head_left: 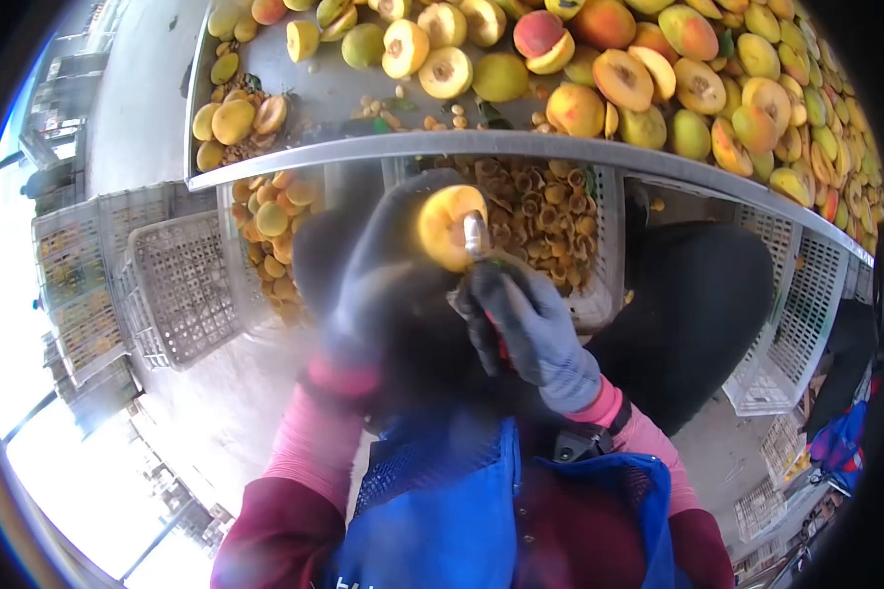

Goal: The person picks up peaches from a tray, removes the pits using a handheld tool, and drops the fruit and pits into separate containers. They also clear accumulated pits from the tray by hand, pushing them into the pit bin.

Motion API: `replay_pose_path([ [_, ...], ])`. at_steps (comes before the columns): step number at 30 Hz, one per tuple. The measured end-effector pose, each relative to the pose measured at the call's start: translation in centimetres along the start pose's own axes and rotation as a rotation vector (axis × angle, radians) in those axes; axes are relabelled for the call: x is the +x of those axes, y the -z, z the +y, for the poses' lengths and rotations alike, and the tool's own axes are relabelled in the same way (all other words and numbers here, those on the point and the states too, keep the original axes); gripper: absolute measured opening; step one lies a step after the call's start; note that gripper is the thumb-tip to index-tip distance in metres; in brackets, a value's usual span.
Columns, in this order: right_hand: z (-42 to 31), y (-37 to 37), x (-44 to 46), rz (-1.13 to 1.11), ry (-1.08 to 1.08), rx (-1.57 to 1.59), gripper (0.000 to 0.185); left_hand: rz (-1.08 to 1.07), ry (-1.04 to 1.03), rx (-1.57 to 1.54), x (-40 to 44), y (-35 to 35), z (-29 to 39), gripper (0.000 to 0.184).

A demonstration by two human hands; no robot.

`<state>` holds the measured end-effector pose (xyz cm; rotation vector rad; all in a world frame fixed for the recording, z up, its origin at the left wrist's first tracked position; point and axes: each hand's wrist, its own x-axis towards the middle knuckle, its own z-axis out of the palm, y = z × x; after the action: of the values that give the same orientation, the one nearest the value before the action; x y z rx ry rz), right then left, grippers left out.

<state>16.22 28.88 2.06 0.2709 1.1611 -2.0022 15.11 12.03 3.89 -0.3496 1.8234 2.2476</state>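
Gloved in grey and black, my right hand [523,319] is closed around the handle of a metal-tipped tool [474,234]. The tool's tip rests on the cut face of a yellow halved fruit [448,228]. My left hand [378,285], also gloved, is smeared by motion just left of and below the fruit; its fingers are too blurred to make out. Both hands are over my dark-clad lap, in front of the metal table's edge. Behind the fruit is a white crate [609,245] of brown fruit pieces.
A metal table [339,83] holds many whole and halved fruits [624,80], with pits near its edge. Below it at left is a container of yellow fruit pieces [270,221]. Plastic crates [182,285] stand at far left, and another crate [781,344] at right.
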Motion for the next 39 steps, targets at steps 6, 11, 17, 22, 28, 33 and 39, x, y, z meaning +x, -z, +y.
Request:
replay_pose_path([
  [6, 3.9, -0.2, -0.8, 0.149, 0.502, -0.686, 0.029, 0.233, -0.403, 0.650, -1.7, -2.0, -3.5, 0.038],
  [11, 5.5, 0.3, -2.0, 0.198, 0.490, -0.708, 0.032, 0.214, -0.523, 0.711, -2.4, -2.4, -5.0, 0.042],
  [17, 5.7, 0.3, -2.6, 0.101, 0.539, -0.391, 0.032, 0.108, -0.659, 0.835, -3.1, -2.5, -5.4, 0.054],
  [22, 2.5, 0.2, -4.2, -0.034, 0.180, -0.097, 0.032, 0.057, -0.680, 0.860, -3.2, -3.2, -5.0, 0.048],
  [28, 3.3, 0.9, -4.4, 0.012, -0.001, 0.075, 0.030, -0.091, -0.643, 0.862, -2.9, -3.0, -3.0, 0.042],
  [33, 3.8, 0.1, -3.5, -0.022, 0.379, 0.010, 0.030, -0.139, -0.612, 0.784, -2.3, -2.6, -2.1, 0.037],
  [39, 1.3, 1.3, -5.4, -0.295, -0.302, 0.399, 0.042, -0.129, -0.218, 0.333, -2.2, -4.1, -1.6, 0.029],
])
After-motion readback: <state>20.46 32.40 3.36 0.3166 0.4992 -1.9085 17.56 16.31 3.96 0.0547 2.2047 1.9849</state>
